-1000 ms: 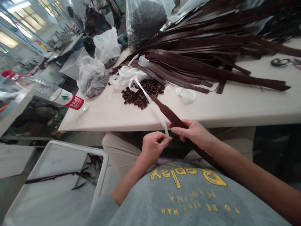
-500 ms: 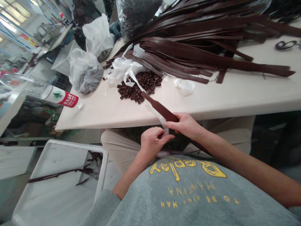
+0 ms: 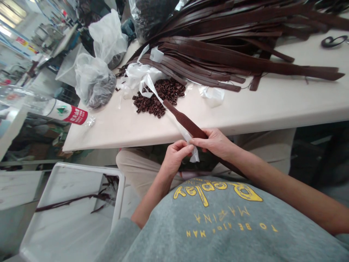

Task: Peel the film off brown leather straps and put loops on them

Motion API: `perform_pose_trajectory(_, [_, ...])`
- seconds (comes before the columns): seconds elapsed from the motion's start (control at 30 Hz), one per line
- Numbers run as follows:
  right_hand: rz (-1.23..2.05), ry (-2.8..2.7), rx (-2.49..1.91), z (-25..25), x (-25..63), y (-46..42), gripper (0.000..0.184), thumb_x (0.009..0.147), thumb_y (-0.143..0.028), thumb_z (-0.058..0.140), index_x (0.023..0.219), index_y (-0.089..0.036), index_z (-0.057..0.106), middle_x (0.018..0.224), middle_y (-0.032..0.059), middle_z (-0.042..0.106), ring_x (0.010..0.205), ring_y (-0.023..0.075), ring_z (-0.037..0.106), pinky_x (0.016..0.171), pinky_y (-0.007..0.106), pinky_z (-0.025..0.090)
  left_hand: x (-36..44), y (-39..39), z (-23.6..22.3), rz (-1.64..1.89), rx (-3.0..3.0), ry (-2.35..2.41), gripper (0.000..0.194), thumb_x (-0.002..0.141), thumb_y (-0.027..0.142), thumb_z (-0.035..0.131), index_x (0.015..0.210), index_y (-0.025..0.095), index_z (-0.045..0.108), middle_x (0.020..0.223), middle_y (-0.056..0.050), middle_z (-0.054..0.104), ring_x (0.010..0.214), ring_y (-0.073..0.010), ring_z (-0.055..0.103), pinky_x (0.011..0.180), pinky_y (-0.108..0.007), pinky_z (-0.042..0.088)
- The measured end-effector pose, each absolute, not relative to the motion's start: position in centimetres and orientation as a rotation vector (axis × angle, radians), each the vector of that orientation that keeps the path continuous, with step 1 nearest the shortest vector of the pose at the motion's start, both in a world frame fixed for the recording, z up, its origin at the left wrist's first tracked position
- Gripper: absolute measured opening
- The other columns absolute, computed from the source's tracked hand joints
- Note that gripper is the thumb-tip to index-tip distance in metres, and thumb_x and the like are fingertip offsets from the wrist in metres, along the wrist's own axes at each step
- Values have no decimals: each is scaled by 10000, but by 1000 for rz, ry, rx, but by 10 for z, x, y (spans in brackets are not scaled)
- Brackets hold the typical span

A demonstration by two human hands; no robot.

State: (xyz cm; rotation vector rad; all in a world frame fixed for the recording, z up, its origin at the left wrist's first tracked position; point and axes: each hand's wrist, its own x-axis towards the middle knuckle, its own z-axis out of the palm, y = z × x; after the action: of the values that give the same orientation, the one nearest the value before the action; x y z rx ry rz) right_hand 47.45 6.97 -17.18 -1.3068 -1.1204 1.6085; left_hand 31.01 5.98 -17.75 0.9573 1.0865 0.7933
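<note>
A dark brown leather strap [image 3: 187,122] runs from over the table edge down through my right hand [image 3: 216,142], and its far part passes behind my forearm toward my lap. My right fingers are closed around the strap, the thumb at a white plastic strip [image 3: 181,129] that lies along it. Close against that thumb, my left hand [image 3: 176,154] pinches the same strip, whose loose end hangs just below the fingertips. The strip's upper part leads back to a crumpled white bundle [image 3: 145,74] beside a heap of small brown leather loops [image 3: 160,98].
Many brown straps [image 3: 218,60] lie across the back of the white table [image 3: 131,129]. Bags of dark pieces [image 3: 94,82] stand at the left, near a plastic bottle [image 3: 68,111]. Scissors [image 3: 334,42] lie far right. A white bin [image 3: 89,165] is at lower left.
My left hand has come up and turned, its thumb now near my right thumb. The white strip's loose end now shows below the fingers. The view has shifted slightly.
</note>
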Motion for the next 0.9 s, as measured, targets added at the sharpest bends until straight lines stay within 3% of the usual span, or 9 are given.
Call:
perform_pose_trajectory(0.2, [1584,-1112,-1326,-168,479,69,308,661,-436,744,771,-160,664,518,-70,489,450,75,395,419,229,283,307,59,-182,744,1112,1147,270,759,411,717,683,153,694,614,11,614,589,-106,506,603,-234,410])
perform_pose_trajectory(0.43, [1697,-1027,-1250,-172,481,72,371,648,-423,782,895,-162,688,658,-32,615,439,57,415,403,219,316,310,56,-182,723,999,1129,364,767,508,712,805,147,717,655,-31,691,595,-135,601,628,-253,490])
perform_pose_trajectory(0.63, [1618,-1070,-1269,-175,481,73,327,643,-359,762,898,-170,682,695,-35,605,460,60,419,413,216,348,308,56,-185,761,1152,1183,283,786,419,710,700,150,691,592,30,594,555,-83,480,570,-214,395])
perform_pose_trajectory(0.9, [1315,-1399,-1330,-178,485,72,240,725,-344,681,891,-170,701,682,-31,607,541,101,471,519,238,406,308,57,-188,694,922,1093,251,659,366,822,745,159,709,652,26,623,563,-76,498,561,-206,402])
